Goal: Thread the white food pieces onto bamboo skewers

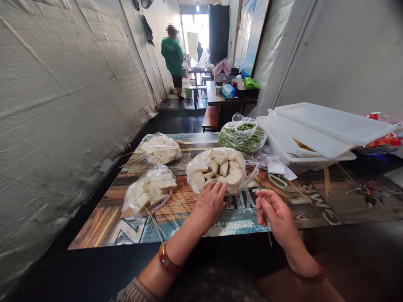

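Observation:
My left hand (209, 206) reaches to the near edge of an open clear plastic bag (245, 161) of pale, thick-cut chunks (234, 178). Its fingers are stretched out over the front pieces; whether the fingertips touch one I cannot tell. To the right of that bag, my right hand (277, 212) pinches a thin wooden skewer (270, 237), tilted with its lower end towards me. Two more bags of pale chunks, a front one (151, 188) and a back one (161, 147), lie to the left. Loose skewers (159, 224) stick out beside the front bag.
Behind the middle bag sits a bag of green vegetables (242, 136). White plastic trays (327, 126) are stacked at right, near green-handled scissors (277, 181) and more skewers (327, 182). A person in green (172, 56) stands far back, by a brick wall (63, 105).

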The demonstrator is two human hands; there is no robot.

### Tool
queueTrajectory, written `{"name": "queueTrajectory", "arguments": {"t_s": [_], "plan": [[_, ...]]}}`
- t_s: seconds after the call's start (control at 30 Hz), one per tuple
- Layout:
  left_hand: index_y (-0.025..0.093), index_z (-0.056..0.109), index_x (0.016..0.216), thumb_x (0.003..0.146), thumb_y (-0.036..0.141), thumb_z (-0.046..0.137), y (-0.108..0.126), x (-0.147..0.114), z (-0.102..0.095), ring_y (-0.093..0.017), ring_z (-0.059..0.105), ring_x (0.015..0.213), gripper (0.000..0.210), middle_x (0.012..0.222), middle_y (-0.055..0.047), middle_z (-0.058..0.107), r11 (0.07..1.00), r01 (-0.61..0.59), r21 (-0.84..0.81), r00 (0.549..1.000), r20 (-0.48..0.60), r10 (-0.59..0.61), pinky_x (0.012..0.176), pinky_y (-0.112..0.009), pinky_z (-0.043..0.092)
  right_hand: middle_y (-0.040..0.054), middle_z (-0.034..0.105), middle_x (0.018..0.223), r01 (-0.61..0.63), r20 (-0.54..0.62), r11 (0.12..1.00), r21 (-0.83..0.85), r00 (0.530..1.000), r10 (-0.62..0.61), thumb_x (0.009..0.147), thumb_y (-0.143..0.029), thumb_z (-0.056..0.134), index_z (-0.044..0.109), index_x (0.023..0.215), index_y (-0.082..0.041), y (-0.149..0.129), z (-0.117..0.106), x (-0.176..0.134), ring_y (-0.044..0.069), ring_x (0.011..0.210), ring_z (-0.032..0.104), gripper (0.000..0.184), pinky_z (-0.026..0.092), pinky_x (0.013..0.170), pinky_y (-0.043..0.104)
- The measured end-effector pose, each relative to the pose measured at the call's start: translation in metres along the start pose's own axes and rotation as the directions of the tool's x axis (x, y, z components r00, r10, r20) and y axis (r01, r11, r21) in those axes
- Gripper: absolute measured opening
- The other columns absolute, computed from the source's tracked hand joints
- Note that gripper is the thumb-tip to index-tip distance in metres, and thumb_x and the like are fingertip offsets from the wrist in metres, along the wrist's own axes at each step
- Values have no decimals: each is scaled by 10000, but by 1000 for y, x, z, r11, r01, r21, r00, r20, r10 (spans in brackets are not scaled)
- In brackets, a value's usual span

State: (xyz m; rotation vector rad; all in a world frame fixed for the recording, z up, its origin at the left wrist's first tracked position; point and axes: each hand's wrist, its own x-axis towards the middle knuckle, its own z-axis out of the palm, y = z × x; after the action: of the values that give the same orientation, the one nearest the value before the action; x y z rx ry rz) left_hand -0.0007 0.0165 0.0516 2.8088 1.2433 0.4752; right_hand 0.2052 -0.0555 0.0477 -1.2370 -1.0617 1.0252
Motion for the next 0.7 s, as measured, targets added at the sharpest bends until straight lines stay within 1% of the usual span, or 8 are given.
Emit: {"name": "queueTrajectory", "arguments": {"t_s": [0.1,0.17,0.23,0.37,0.43,0.53,0.63,0.7], "plan": [[163,590,1212,881,216,602,4,-10,-1,-274,648,964,335,975,-108,701,998,-62,22,988,144,58,898,-439,506,-93,506,621,-68,57,992,110,996,62,932,-449,583,550,977,-225,12,22,-5,64,368,485,231,350,351,168],[161,613,1136,895,220,589,5,-20,-1,-267,651,927,250,947,-102,695,995,-96,1,979,181,95,851,-420,524,-100,475,565,-74,90,990,120,994,63,947,-448,568,559,917,-218,18,31,-2,69,371,472,232,346,367,173],[165,606,1124,898,205,582,4,-30,-1,-266,651,946,230,983,-106,692,994,-97,-53,981,165,105,843,-416,536,-71,515,572,-34,118,995,92,993,23,950,-442,565,591,850,-206,22,39,4,92,443,514,257,389,424,194],[170,601,1140,910,168,541,-7,-36,1,-255,657,1027,238,1140,-131,675,981,-38,-189,999,30,45,881,-401,554,-16,588,638,24,122,1000,20,992,-27,899,-417,631,680,773,-183,33,50,19,122,581,528,270,409,529,221],[169,591,1186,928,167,494,-18,-33,2,-251,653,1076,275,1196,-145,661,965,37,-258,995,-82,-61,916,-398,550,-31,538,600,8,102,1000,27,995,-10,881,-416,644,699,774,-179,40,54,26,113,551,476,265,367,506,218],[164,575,1240,946,208,464,-41,-28,1,-257,658,1078,318,1187,-155,668,928,190,-321,947,-189,-259,916,-409,554,-57,472,575,-28,60,998,60,998,25,878,-437,624,710,882,-175,53,55,31,96,485,393,276,302,454,216],[160,586,1239,938,235,482,-64,-28,-1,-291,640,1102,328,1191,-160,668,915,322,-241,889,-254,-380,940,-444,531,-64,457,569,-50,24,995,86,999,48,872,-446,615,708,966,-167,61,54,33,95,469,375,309,285,440,217],[153,602,1226,941,245,485,-73,-28,-5,-305,643,1067,322,1158,-163,677,913,386,-132,876,-257,-407,918,-445,522,-63,456,562,-58,16,994,93,998,57,864,-436,623,716,958,-163,64,53,34,98,472,384,304,285,440,218]]}}
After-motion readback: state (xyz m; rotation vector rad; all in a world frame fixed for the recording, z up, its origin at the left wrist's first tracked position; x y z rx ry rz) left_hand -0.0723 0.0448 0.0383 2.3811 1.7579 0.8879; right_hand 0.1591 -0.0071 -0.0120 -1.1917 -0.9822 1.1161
